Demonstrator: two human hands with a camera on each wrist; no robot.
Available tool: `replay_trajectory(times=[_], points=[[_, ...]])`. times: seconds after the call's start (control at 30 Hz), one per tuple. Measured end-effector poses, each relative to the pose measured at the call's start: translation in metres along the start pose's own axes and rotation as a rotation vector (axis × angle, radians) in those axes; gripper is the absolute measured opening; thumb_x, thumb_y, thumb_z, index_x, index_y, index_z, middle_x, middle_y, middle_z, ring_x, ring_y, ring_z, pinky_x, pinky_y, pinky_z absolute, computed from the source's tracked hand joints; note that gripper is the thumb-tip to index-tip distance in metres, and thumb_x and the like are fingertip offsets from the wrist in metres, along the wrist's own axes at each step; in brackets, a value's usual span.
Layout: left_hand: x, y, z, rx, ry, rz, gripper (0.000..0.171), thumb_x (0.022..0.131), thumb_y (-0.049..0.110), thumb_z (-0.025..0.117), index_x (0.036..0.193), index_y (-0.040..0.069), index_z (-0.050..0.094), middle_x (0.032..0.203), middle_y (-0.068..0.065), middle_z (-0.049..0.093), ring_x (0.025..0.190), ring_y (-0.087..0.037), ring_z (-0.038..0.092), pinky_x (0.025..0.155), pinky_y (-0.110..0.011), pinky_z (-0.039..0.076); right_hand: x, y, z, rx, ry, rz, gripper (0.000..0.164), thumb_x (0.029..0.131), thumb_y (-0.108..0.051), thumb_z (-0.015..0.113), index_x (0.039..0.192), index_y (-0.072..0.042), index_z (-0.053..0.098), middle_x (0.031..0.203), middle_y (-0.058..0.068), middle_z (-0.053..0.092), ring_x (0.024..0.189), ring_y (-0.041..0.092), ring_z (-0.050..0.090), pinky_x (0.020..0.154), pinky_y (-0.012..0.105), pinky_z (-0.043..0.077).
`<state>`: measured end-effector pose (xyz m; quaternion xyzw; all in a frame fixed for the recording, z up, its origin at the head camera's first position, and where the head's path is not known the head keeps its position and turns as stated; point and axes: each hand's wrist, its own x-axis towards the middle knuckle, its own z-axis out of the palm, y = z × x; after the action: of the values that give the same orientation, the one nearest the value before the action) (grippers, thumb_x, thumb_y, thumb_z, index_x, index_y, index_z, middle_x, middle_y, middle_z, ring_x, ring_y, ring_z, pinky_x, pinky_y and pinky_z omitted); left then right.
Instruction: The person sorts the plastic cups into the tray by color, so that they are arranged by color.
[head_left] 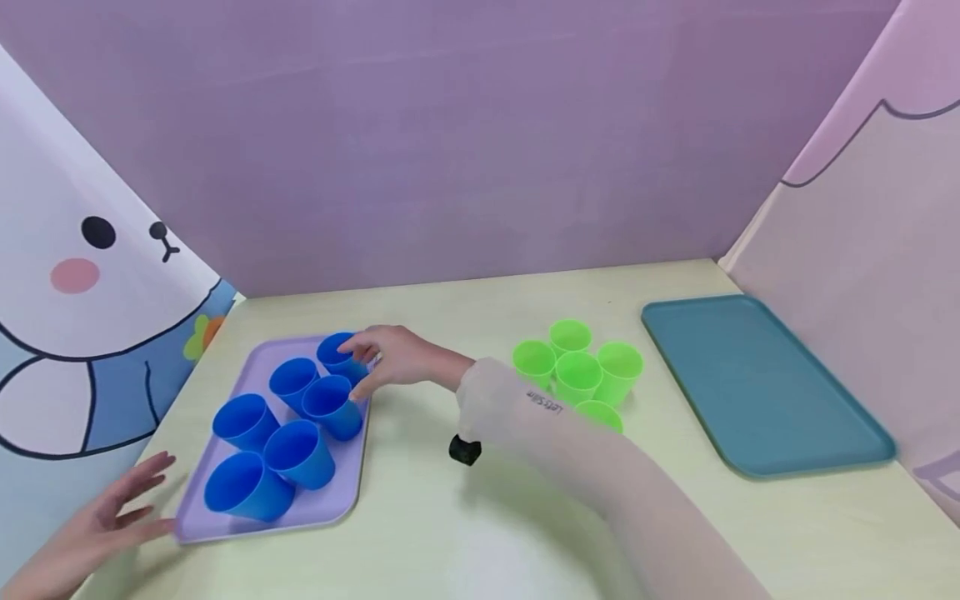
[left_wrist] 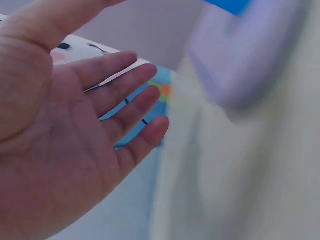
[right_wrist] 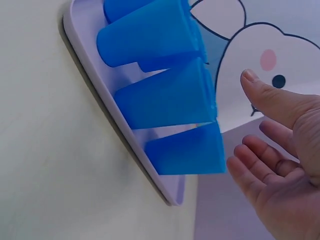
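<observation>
A lavender tray (head_left: 330,507) at the left of the table carries several blue cups, all standing mouth up. My right hand (head_left: 397,354) reaches over the tray's far right corner, its fingers at the rim of the farthest blue cup (head_left: 327,353). In the right wrist view this right hand (right_wrist: 292,195) shows thumb and fingers spread apart, holding nothing, beside the rim of the end cup (right_wrist: 187,152). At the tray's near left corner is my left hand (head_left: 112,517), its thumb by the edge. The left wrist view has the left hand (left_wrist: 70,130) with loosely extended fingers and an uncovered palm.
Several light green cups (head_left: 577,375) stand grouped right of centre, partly behind my right sleeve (head_left: 570,450). Farther right lies a teal tray (head_left: 772,383) with nothing on it. A purple wall (head_left: 480,167) closes off the back, and printed panels rise at both sides.
</observation>
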<state>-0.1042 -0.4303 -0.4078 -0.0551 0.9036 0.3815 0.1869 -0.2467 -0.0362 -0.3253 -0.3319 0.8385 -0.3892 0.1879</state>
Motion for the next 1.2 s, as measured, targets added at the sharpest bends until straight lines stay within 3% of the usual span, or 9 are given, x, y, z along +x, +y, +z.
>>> replay_trajectory(times=[0.13,0.23,0.3,0.37,0.43,0.5,0.57,0.8,1.2], points=[[-0.009,0.02,-0.005,-0.03,0.176,0.084,0.094,0.103,0.034,0.057,0.155,-0.002,-0.013,0.156,-0.038,-0.002,0.137,-0.059,0.005,0.101,-0.078,0.019,-0.017,-0.003,-0.02,0.018,0.013,-0.011,0.065,0.084,-0.019,0.082,0.142,-0.011,0.055,0.127,0.004,0.06,0.117,0.017,0.055,0.089,0.018,0.049],[-0.015,0.037,-0.005,-0.031,0.319,0.148,0.089,0.102,0.031,0.058,0.159,0.008,-0.006,0.162,-0.027,-0.002,0.145,-0.048,0.002,0.121,-0.047,0.015,-0.031,-0.004,-0.037,0.016,0.025,-0.022,0.063,0.086,-0.017,0.08,0.143,-0.011,0.054,0.125,0.003,0.06,0.117,0.018,0.055,0.093,0.021,0.049],[-0.018,0.052,-0.005,-0.018,0.378,0.16,0.089,0.101,0.032,0.06,0.161,0.017,-0.003,0.165,-0.02,0.0,0.146,-0.047,0.006,0.118,-0.039,0.024,-0.04,-0.003,-0.048,0.015,0.038,-0.027,0.063,0.086,-0.017,0.08,0.143,-0.012,0.053,0.125,0.003,0.06,0.116,0.016,0.055,0.095,0.022,0.048],[-0.019,0.065,-0.002,-0.01,0.432,0.176,0.087,0.099,0.033,0.062,0.161,0.027,0.001,0.167,-0.009,0.005,0.149,-0.039,0.01,0.107,-0.013,0.03,-0.049,-0.002,-0.06,0.017,0.052,-0.031,0.064,0.086,-0.017,0.08,0.144,-0.012,0.052,0.126,0.003,0.06,0.116,0.015,0.055,0.096,0.022,0.048],[-0.021,0.08,0.0,-0.03,0.468,0.207,0.086,0.099,0.029,0.063,0.161,0.032,0.004,0.167,-0.002,0.01,0.15,-0.035,0.014,0.106,-0.015,0.034,-0.059,0.001,-0.07,0.026,0.066,-0.029,0.065,0.086,-0.016,0.08,0.144,-0.012,0.052,0.126,0.003,0.059,0.116,0.015,0.056,0.097,0.023,0.048],[-0.022,0.093,0.004,-0.035,0.502,0.244,0.084,0.099,0.025,0.064,0.16,0.034,0.008,0.165,0.005,0.016,0.15,-0.028,0.017,0.092,-0.001,0.033,-0.068,0.002,-0.08,0.032,0.081,-0.025,0.065,0.086,-0.017,0.08,0.145,-0.013,0.052,0.126,0.002,0.059,0.116,0.014,0.055,0.098,0.024,0.048],[-0.022,0.107,0.009,-0.051,0.533,0.3,0.082,0.098,0.018,0.064,0.16,0.032,0.013,0.164,0.006,0.021,0.15,-0.02,0.019,0.088,0.003,0.031,-0.078,0.004,-0.09,0.045,0.095,-0.027,0.065,0.086,-0.016,0.08,0.145,-0.013,0.052,0.125,0.003,0.059,0.117,0.015,0.055,0.1,0.028,0.047],[-0.019,0.162,0.026,-0.121,0.574,0.479,0.08,0.093,0.003,0.068,0.158,0.025,0.027,0.157,0.0,0.036,0.142,-0.013,0.031,0.093,-0.002,0.035,-0.119,0.015,-0.125,0.07,0.169,-0.019,0.066,0.087,-0.014,0.078,0.147,-0.012,0.049,0.129,0.007,0.057,0.123,0.021,0.053,0.104,0.034,0.045],[-0.008,0.235,0.079,-0.153,0.434,0.684,0.08,0.09,0.004,0.072,0.157,0.021,0.031,0.149,-0.007,0.046,0.132,-0.017,0.045,0.095,-0.009,0.041,-0.213,0.063,-0.165,0.034,0.402,0.061,0.064,0.09,-0.006,0.073,0.148,-0.006,0.045,0.128,0.014,0.057,0.12,0.026,0.054,0.102,0.036,0.048]])
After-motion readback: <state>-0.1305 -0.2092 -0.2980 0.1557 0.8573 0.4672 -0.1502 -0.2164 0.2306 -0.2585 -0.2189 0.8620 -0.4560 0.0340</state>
